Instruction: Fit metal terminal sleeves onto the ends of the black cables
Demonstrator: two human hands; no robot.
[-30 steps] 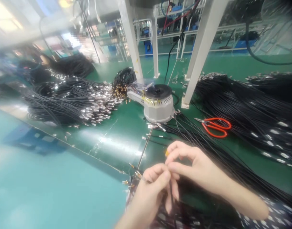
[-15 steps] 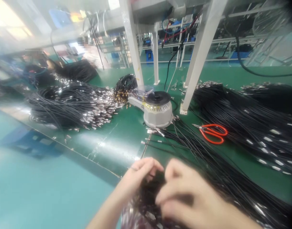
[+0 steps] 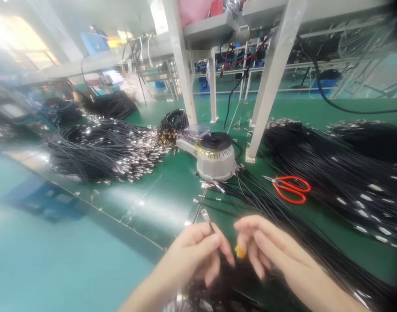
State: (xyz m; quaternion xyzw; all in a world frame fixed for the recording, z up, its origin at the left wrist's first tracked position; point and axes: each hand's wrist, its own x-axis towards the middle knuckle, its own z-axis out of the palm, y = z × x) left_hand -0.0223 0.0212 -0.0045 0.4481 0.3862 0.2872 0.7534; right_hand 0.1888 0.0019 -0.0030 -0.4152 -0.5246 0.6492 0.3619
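My left hand is closed in a pinch on a thin black cable; the cable's silver metal end sticks up above my fingers. My right hand is just to the right, fingers curled, with a small yellow piece held at its fingertips. The two hands are a short gap apart over a dark bundle of black cables at the near edge of the green table.
A grey round tape dispenser stands behind my hands. Red-handled scissors lie to its right. Large heaps of black cables with silver ends lie at the left and right. White frame legs rise behind. The table edge runs diagonally at the left.
My hands came apart and out of the cable bundle. The left now holds one cable end upright, and the yellow piece shows at my right fingertips. The camera tilted slightly up.
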